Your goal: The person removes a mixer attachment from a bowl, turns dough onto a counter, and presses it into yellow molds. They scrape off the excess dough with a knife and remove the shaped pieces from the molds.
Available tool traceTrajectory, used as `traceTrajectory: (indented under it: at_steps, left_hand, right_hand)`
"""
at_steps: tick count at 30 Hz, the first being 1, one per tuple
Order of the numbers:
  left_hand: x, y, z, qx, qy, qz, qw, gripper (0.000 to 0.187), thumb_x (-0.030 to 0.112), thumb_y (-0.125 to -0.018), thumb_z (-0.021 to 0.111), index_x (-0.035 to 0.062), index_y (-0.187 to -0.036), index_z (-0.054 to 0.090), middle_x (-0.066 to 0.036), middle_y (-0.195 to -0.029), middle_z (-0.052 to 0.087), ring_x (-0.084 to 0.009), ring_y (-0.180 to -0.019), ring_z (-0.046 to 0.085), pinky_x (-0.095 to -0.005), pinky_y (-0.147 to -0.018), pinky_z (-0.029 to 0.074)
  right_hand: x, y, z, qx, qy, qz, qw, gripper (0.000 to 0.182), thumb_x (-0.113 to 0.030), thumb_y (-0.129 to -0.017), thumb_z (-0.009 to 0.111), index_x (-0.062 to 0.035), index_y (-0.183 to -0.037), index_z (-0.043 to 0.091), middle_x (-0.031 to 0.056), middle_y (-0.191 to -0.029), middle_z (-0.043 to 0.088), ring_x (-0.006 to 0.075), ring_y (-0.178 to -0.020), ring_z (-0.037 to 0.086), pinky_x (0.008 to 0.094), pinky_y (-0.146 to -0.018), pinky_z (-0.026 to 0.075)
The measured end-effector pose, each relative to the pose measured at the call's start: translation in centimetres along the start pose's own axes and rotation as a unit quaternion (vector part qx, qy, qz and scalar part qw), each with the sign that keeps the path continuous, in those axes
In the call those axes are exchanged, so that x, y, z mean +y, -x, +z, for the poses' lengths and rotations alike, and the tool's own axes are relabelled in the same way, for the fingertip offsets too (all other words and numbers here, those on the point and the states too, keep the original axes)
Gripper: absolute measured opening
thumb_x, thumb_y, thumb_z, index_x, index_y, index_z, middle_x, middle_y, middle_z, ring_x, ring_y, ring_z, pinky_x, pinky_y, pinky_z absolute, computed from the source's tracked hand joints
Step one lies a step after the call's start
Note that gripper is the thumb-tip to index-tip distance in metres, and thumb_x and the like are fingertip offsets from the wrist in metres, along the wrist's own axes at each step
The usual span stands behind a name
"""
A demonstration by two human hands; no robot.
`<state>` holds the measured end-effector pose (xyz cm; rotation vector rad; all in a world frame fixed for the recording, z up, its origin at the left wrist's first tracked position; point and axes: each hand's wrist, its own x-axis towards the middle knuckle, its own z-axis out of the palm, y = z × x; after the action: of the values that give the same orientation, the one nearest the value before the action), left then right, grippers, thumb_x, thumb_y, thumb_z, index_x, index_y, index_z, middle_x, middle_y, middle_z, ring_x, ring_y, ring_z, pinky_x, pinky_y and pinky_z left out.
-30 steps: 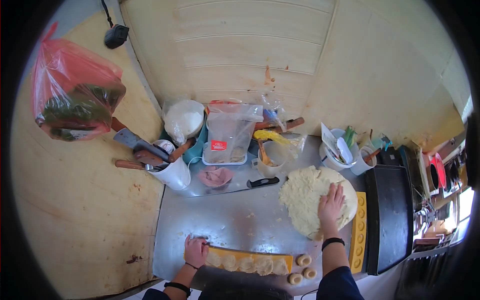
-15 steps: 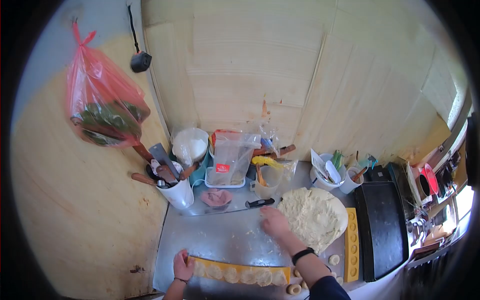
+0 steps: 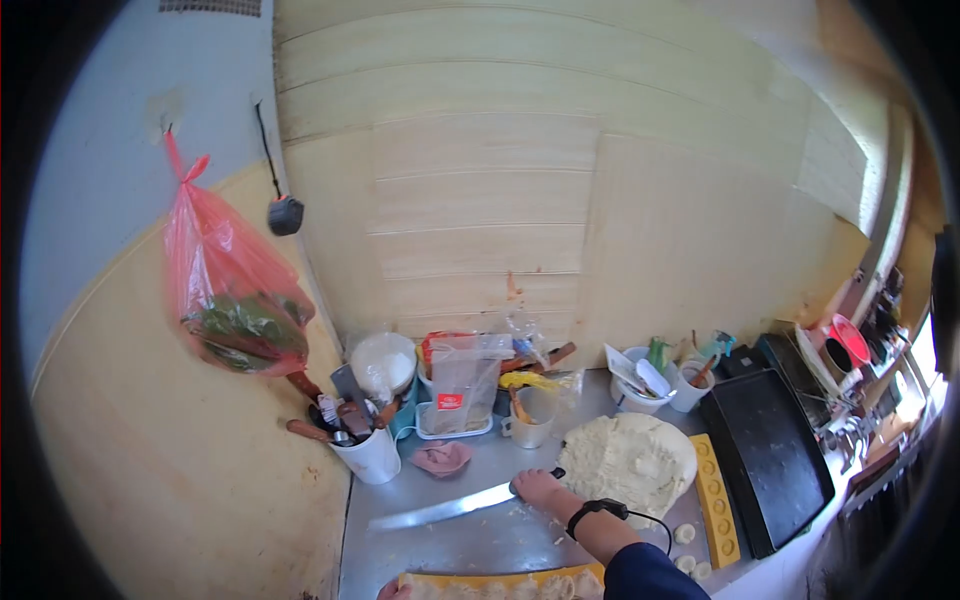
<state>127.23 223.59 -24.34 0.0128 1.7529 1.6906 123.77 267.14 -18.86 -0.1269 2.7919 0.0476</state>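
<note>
In my right hand [image 3: 540,488] is the dark handle of a long knife [image 3: 440,510], its bright blade reaching left, nearly level over the metal table. At the bottom edge, my left hand [image 3: 394,591] grips the left end of a yellow mold [image 3: 440,579]; most of that hand is cut off by the frame. Dough [image 3: 490,591] fills the row of hollows in the mold. Just right of the knife handle rests a big mound of pale dough [image 3: 630,465]. A second yellow mold [image 3: 716,500], with a row of round hollows, lies beyond the mound.
A white bucket of tools [image 3: 368,458] stands at the left wall, near a pink cloth [image 3: 441,458]. Behind are a plastic jug [image 3: 530,420] and a tub of utensils [image 3: 637,385]. A black tray [image 3: 768,460] lies right. Small dough pieces [image 3: 685,534] sit near my right forearm.
My right hand has taken hold of the knife and turned it, its blade now slanting down to the left. The view has tilted up, so the dough-filled mold and my left hand sit lower.
</note>
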Motion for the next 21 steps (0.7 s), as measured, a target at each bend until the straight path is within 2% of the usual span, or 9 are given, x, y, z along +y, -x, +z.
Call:
traceTrajectory:
  at_steps: [4,5,6,8,11,14,17,19,21]
  left_hand:
    - [2.1,2.2,0.5,0.002,0.018,0.026,0.999,0.039,0.023,-0.091,0.053,-0.0046,-0.119,0.054,-0.013,-0.112,0.06,-0.021,-0.1,0.057,-0.0339,-0.088,0.046]
    - [1.0,2.1,-1.4,0.029,-0.207,0.086,0.974,0.041,0.023,-0.091,0.053,-0.0049,-0.12,0.053,-0.014,-0.114,0.059,-0.0212,-0.101,0.058,-0.0333,-0.087,0.047]
    - [0.6,1.8,-2.3,0.055,-0.418,0.151,0.894,0.042,0.023,-0.091,0.053,-0.0052,-0.122,0.051,-0.015,-0.116,0.058,-0.0214,-0.101,0.058,-0.0327,-0.086,0.048]
    - [5.1,3.8,-1.4,0.132,-0.138,0.047,0.98,0.046,0.025,-0.09,0.053,-0.0061,-0.125,0.048,-0.017,-0.117,0.057,-0.0237,-0.1,0.06,-0.035,-0.083,0.051]
    - [3.6,2.6,-4.3,0.138,0.03,0.039,0.989,0.051,0.029,-0.091,0.051,-0.0067,-0.127,0.046,-0.018,-0.119,0.056,-0.0258,-0.104,0.058,-0.038,-0.085,0.051]
    - [6.9,4.3,-1.4,0.211,0.028,0.085,0.973,0.053,0.033,-0.093,0.05,-0.0061,-0.128,0.045,-0.018,-0.12,0.056,-0.0261,-0.103,0.059,-0.0395,-0.085,0.051]
    - [8.0,3.8,1.1,0.174,-0.06,0.05,0.982,0.058,0.035,-0.092,0.054,0.0016,-0.137,0.039,-0.019,-0.127,0.053,-0.0275,-0.107,0.059,-0.0426,-0.083,0.052]
    - [8.5,3.0,4.8,0.12,0.184,0.165,0.961,0.025,0.016,-0.092,0.05,0.0002,-0.112,0.053,-0.013,-0.103,0.064,-0.0261,-0.091,0.064,-0.0387,-0.077,0.054]
    - [11.7,5.1,9.1,0.1,0.183,0.157,0.965,0.022,0.014,-0.093,0.051,0.0061,-0.113,0.051,-0.008,-0.107,0.061,-0.0235,-0.095,0.063,-0.0386,-0.078,0.055]
  right_hand:
    - [-1.5,6.1,0.8,0.066,-0.029,-0.046,0.996,0.032,-0.024,-0.081,0.059,-0.0056,-0.107,0.053,0.0114,-0.1,0.061,0.0279,-0.094,0.061,0.0396,-0.081,0.049]
    - [-2.4,8.5,-0.1,0.061,-0.063,-0.033,0.996,0.033,-0.026,-0.082,0.059,-0.0053,-0.107,0.053,0.0115,-0.099,0.061,0.0283,-0.093,0.061,0.0394,-0.079,0.05]
    - [-3.2,10.9,-1.1,0.058,-0.096,-0.019,0.994,0.034,-0.028,-0.082,0.058,-0.005,-0.107,0.053,0.0117,-0.099,0.061,0.0288,-0.093,0.061,0.0393,-0.078,0.051]
    - [-5.1,15.9,-2.3,0.091,-0.139,0.033,0.986,0.032,-0.032,-0.086,0.055,-0.0048,-0.104,0.054,0.0131,-0.097,0.062,0.0318,-0.088,0.062,0.0417,-0.074,0.052]
    - [-7.3,22.4,-2.7,0.079,-0.264,0.119,0.954,0.035,-0.037,-0.091,0.05,-0.0038,-0.101,0.054,0.0163,-0.092,0.063,0.0358,-0.084,0.062,0.0449,-0.072,0.051]
    - [-10.1,26.5,-1.1,0.116,-0.387,0.163,0.9,0.04,-0.042,-0.093,0.045,-0.004,-0.099,0.055,0.0194,-0.084,0.064,0.0392,-0.075,0.062,0.0478,-0.071,0.049]
    - [-12.4,28.6,-0.2,0.131,-0.478,0.179,0.85,0.041,-0.044,-0.094,0.045,-0.0044,-0.1,0.053,0.0218,-0.084,0.063,0.0406,-0.077,0.061,0.0488,-0.07,0.047]
    - [-13.3,29.4,-1.2,0.136,-0.494,0.159,0.844,0.04,-0.043,-0.094,0.045,-0.0041,-0.099,0.053,0.0222,-0.084,0.062,0.0415,-0.077,0.06,0.049,-0.07,0.047]
    - [-14.5,30.2,-3.9,0.126,-0.505,0.147,0.841,0.037,-0.04,-0.094,0.046,-0.0037,-0.097,0.052,0.0227,-0.084,0.062,0.0431,-0.078,0.06,0.0497,-0.069,0.047]
